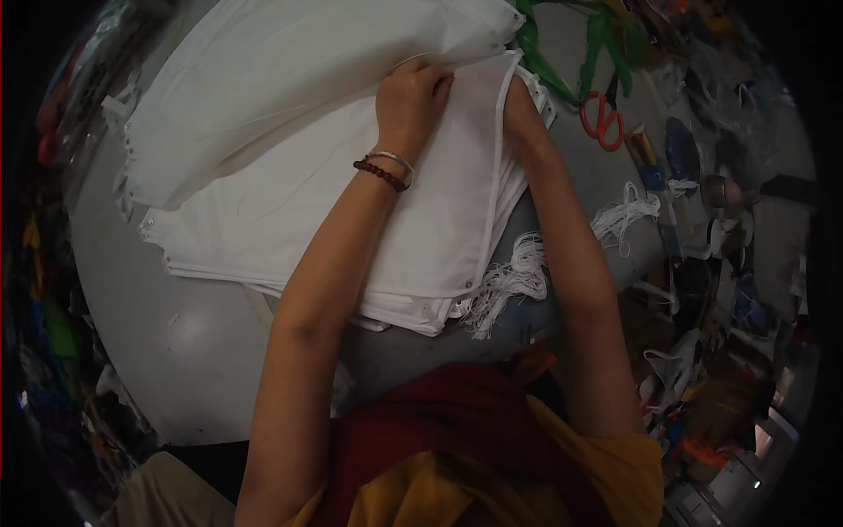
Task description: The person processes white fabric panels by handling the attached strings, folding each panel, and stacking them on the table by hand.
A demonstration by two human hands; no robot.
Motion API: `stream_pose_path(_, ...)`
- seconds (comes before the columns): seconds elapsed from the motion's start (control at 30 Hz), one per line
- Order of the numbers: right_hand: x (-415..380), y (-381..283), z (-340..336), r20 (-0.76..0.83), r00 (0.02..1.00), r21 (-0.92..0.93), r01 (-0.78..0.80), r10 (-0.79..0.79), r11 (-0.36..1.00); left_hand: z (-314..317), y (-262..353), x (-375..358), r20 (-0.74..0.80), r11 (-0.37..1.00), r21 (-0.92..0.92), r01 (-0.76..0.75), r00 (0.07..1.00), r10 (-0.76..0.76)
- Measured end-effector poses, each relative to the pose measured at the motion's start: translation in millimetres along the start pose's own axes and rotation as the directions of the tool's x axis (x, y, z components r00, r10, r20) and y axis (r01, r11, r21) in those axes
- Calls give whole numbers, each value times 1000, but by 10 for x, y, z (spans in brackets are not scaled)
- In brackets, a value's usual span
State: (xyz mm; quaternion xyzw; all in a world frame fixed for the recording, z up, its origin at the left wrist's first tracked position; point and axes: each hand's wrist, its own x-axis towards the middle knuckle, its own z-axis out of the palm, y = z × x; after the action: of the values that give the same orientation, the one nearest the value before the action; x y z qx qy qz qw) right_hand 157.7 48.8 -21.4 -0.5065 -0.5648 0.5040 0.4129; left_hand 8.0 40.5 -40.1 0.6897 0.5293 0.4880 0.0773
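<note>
White fabric sheets with hemmed edges and small eyelets lie stacked (263, 211) on the grey table. My left hand (411, 101) rests on the stack near its far side, fingers pinched at the cloth where a thin thread shows. My right hand (515, 110) is partly under the hemmed edge of the top sheet; its fingers are hidden by the fabric. Another white sheet (263, 79) is folded back in a loose bulge beyond my left hand. Bundles of white string (518, 272) lie by the near right corner of the stack.
Red-handled scissors (602, 121) and green ribbon strips (549, 61) lie to the right of the stack. More white string (628, 215) sits near the right edge of the grey table (202, 351). Mixed bags and scraps crowd both sides. A person's leg (167, 496) shows at bottom left.
</note>
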Motion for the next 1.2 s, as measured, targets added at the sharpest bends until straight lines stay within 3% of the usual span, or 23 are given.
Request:
stream_pose_path(0.03, -3, 2, 0, -3, 1000, -49, 21, -21, 999, -2, -22, 28, 3, 1000, 1, 1, 1000, -1)
stream_pose_path(0.1, -20, -7, -10, 11, 1000, -55, 4, -3, 998, -22, -64, 104, 75, 940, 191, -282, 959, 272)
stream_pose_path(0.23, -51, -95, -41, 35, 999, -5, -16, 16, 1000, -194, -10, 145, 120, 916, 223, -334, 942, 314)
stream_pose_path(0.37, -92, -57, -140, 10, 992, 88, -123, 123, 989, -997, 186, -329, 239, 991, 77, -111, 967, 90)
stream_pose_path(0.47, -255, -10, -260, -5, 976, 207, -211, 217, 955, -1713, 335, -798, 420, 997, 67, -42, 908, 10)
stream_pose_path(0.53, -449, -80, -294, 194, 928, 479, -372, 318, 795, -2051, 353, -1031, 475, 997, 80, 3, 879, -41)
stream_pose_path(0.57, -564, -128, -277, 209, 925, 475, -379, 317, 794, -2200, 322, -1132, 532, 999, 44, 16, 846, -37)
stream_pose_path(0.6, -683, -192, -243, 316, 875, 321, -461, 366, 827, -2308, 307, -1205, 583, 999, 14, 34, 812, -35)
stream_pose_path(0.63, -744, -248, -219, 414, 807, 150, -517, 421, 843, -2388, 320, -1197, 572, 998, 35, 48, 818, -60)
stream_pose_path(0.67, -731, -302, -232, 511, 732, -212, -400, 450, 892, -2478, 324, -1156, 520, 998, 49, 45, 851, -64)
stream_pose_path(0.7, -703, -360, -168, 541, 715, -215, -391, 443, 895, -2561, 320, -1134, 467, 997, 68, 41, 882, -68)
stream_pose_path(0.77, -624, -485, -27, 441, 799, -372, -253, 410, 893, -2661, 328, -1159, 488, 989, 150, 19, 868, -91)
stream_pose_path(0.83, -181, -576, 31, 707, 687, 108, -336, 165, 936, -2746, 263, -1154, 514, 977, 213, -12, 852, -102)
stream_pose_path(0.9, 316, -685, 218, 652, 756, 459, -326, -64, 826, -2805, 74, -1098, 388, 880, 467, -89, 915, -113)
stream_pose_path(0.93, 682, -744, 256, 707, 695, 516, -380, -131, 768, -2899, -136, -1048, 329, 856, 509, -92, 940, -94)
stream_pose_path(0.97, 936, -776, 273, 748, 631, 561, -436, -205, 704, -3032, -382, -981, 271, 830, 550, -94, 960, -71)
stream_pose_path(1.0, 936, -765, 268, 754, 622, 557, -438, -209, 706, -3165, -547, -881, 188, 825, 565, 16, 971, -148)
stream_pose_path(1.03, 928, -751, 269, 721, 664, 540, -358, -199, 762, -3276, -668, -733, 106, 812, 571, 124, 969, -222)
stream_pose_path(1.1, 907, -703, 275, 640, 744, 481, -195, -190, 855, -3369, -842, -390, -80, 767, 600, 228, 971, -226)
stream_pose_path(1.17, 873, -638, 287, 541, 816, 387, -27, -203, 922, -3336, -897, -70, -135, 658, 656, 371, 915, -381)
stream_pose_path(1.2, 850, -603, 295, 484, 847, 327, 57, -219, 943, -3273, -1092, -10, -137, 661, 654, 369, 917, -375)
